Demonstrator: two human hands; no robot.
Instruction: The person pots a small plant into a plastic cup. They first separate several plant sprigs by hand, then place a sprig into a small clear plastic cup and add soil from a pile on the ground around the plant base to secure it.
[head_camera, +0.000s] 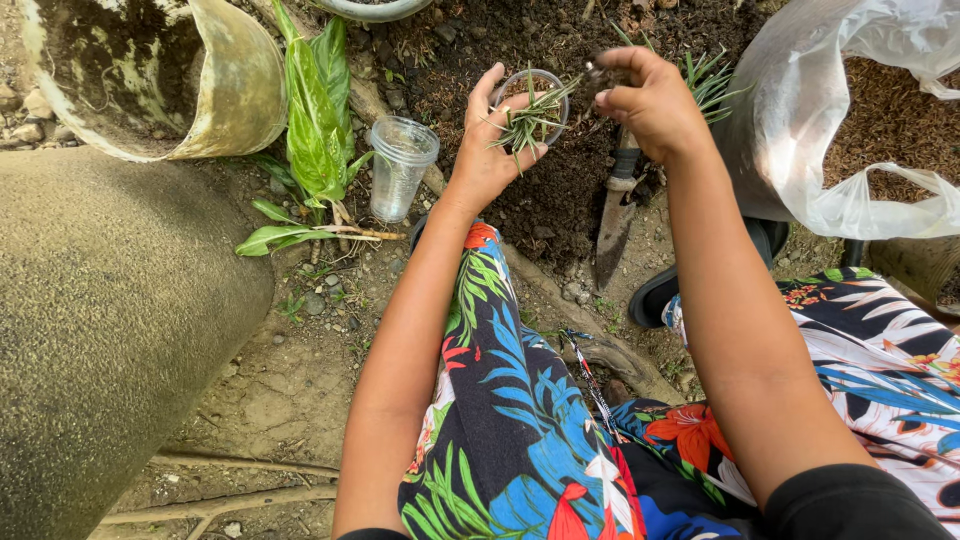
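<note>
My left hand grips a small clear plastic cup with soil in it and a thin green needle-leaved seedling lying across its mouth. My right hand is closed on a pinch of dark soil, held just right of the cup's rim. Both hands hover over a patch of dark loose soil on the ground.
An empty clear cup stands on the dirt beside broad green leaves. A trowel lies in the soil. A white plastic bag of brown husk sits at right, a broken pot at upper left, a concrete mound at left.
</note>
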